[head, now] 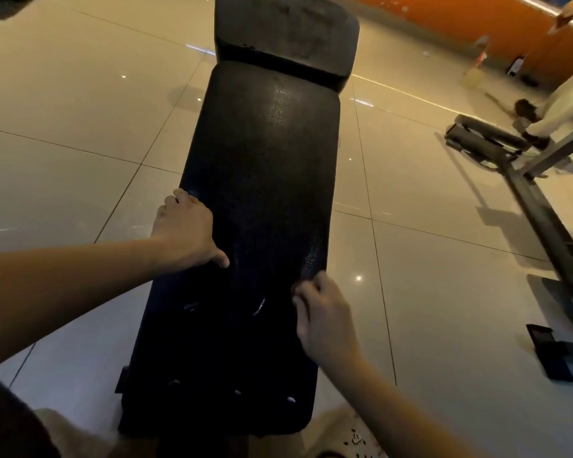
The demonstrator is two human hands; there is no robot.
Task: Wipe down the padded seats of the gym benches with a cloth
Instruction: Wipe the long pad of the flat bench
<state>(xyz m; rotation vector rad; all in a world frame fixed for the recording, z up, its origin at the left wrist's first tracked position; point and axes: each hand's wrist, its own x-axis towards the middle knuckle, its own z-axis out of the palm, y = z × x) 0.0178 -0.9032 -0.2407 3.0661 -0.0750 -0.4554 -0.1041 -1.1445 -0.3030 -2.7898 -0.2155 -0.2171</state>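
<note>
**A:** What does the pad (265, 166) look like?

**B:** It is long, black and pebbled, and runs away from the camera over a glossy tiled floor (80, 94). It has a worn, shiny patch near the far end and a few creases and small dents nearer the camera. A shorter end pad (285, 31) butts against its far end. That one is duller and scuffed.

**A:** Any containers?

**B:** Only a pale bottle (473, 74) on the floor by the orange wall (477, 21), well away from the pad. It is too blurred to show what it holds.

**A:** Where are the hands?

**B:** One is on each long edge, with the pad between them. The left hand (186, 229) grips the left edge about halfway along. Its fingers curl over the rim and the thumb (220, 259) lies on top. The right hand (325, 319) is at the right edge, closer to the camera. Its fingers are bunched and pinch the rim.

**A:** And the cloth?

**B:** I cannot tell. Something dark may be bunched under the right fingers, but it blends into the black surface.

**A:** Anything else?

**B:** To the right stands a grey machine (483, 133) with a person (563, 104) in pale clothes beside it.
</note>
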